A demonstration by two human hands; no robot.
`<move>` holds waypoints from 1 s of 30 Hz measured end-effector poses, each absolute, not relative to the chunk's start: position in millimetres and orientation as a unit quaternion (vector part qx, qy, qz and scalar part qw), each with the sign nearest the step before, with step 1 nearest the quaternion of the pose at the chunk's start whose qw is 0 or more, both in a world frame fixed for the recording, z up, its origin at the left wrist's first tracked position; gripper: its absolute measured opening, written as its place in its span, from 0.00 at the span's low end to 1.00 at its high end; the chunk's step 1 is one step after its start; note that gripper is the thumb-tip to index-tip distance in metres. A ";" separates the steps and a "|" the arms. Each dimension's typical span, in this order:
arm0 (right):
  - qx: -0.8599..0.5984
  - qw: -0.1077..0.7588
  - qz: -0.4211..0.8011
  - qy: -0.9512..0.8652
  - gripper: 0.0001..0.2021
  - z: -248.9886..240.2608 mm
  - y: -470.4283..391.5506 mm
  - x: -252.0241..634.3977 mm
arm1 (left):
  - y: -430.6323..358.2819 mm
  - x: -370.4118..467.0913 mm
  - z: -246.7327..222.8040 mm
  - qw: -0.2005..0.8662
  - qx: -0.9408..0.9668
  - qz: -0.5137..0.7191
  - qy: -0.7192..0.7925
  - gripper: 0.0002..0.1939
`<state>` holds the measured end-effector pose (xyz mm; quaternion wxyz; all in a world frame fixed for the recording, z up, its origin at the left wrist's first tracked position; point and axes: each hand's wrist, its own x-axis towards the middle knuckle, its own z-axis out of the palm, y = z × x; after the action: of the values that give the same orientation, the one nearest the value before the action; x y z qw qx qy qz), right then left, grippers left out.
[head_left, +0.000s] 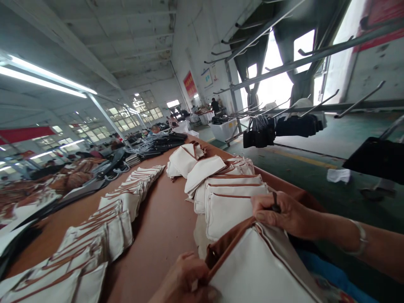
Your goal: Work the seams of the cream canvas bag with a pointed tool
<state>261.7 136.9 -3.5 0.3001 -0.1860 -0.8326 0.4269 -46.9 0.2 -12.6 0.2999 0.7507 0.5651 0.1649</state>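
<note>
A white canvas bag (261, 269) with brown trim and a brown strap lies tilted at the near edge of the long brown table (164, 227). My left hand (186, 282) grips the bag's lower left corner by the strap. My right hand (280, 212) pinches the bag's top edge and holds a small dark tool between its fingers; a bracelet sits on that wrist. Just beyond the bag lies a stack of matching white bags (230, 193).
A long row of overlapping white bags (104, 227) runs along the table's left side. Dark bags (164, 143) lie farther down. Metal racks hold hanging black bags (284, 126) at right above a green floor. Other people work in the distance.
</note>
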 end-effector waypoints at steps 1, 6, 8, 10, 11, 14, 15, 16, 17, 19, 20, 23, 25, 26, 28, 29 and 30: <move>-0.196 0.283 0.405 -0.847 0.16 -6.1 148.0 263.2 | -0.9 -46.7 -4.7 0.302 0.761 0.156 0.553 0.23; -0.225 0.328 0.289 -0.871 0.13 8.7 153.5 241.4 | 1.8 3.9 51.1 0.300 0.770 0.142 0.545 0.17; -0.146 0.338 0.365 -0.855 0.18 21.6 131.6 222.2 | 7.4 29.8 66.0 0.332 0.743 0.145 0.562 0.09; -0.078 0.260 0.491 -0.828 0.26 25.6 109.2 204.4 | 12.0 44.2 68.4 0.403 0.707 0.206 0.544 0.04; -0.075 0.213 0.539 -0.812 0.29 22.6 100.8 197.6 | 12.9 45.3 65.2 0.446 0.679 0.234 0.533 0.05; -0.126 0.135 0.592 -0.785 0.30 -0.6 91.0 189.5 | 8.2 24.5 47.1 0.562 0.613 0.227 0.506 0.12; -0.140 0.125 0.599 -0.779 0.27 -9.5 91.6 190.7 | 4.5 11.8 40.8 0.583 0.604 0.189 0.509 0.17; -0.147 0.119 0.610 -0.770 0.23 -17.3 93.3 193.2 | 0.4 -2.2 35.3 0.592 0.591 0.158 0.525 0.22; -0.150 0.120 0.626 -0.756 0.21 -23.4 95.6 196.6 | -3.9 -16.4 31.0 0.576 0.587 0.142 0.551 0.25; -0.155 0.159 0.663 -0.715 0.18 -29.9 101.0 204.6 | -11.3 -41.0 27.1 0.582 0.555 0.182 0.566 0.26; -0.157 0.181 0.681 -0.692 0.17 -31.2 104.2 208.4 | -14.0 -49.9 27.5 0.588 0.543 0.204 0.563 0.26; -0.163 0.217 0.698 -0.663 0.17 -35.1 116.1 216.9 | -18.0 -57.9 35.9 0.611 0.521 0.257 0.538 0.26; -0.157 0.219 0.666 -0.696 0.17 -39.8 124.8 219.9 | -18.1 -48.8 41.8 0.613 0.506 0.302 0.526 0.24; -0.153 0.222 0.642 -0.717 0.16 -41.7 128.3 221.0 | -17.4 -41.3 42.8 0.615 0.496 0.323 0.522 0.22; -0.149 0.228 0.599 -0.753 0.13 -41.5 131.2 223.6 | -14.8 -24.2 39.1 0.627 0.478 0.340 0.513 0.20; -0.150 0.229 0.581 -0.766 0.10 -38.4 130.1 225.4 | -12.9 -15.9 34.5 0.636 0.476 0.337 0.505 0.19; -0.151 0.229 0.571 -0.774 0.08 -33.3 127.3 227.5 | -10.6 -8.6 28.9 0.641 0.478 0.333 0.499 0.19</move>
<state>227.5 127.3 -33.3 0.2286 -0.1511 -0.7737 0.5712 -8.6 -10.6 28.9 0.6410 0.4781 0.4995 0.3332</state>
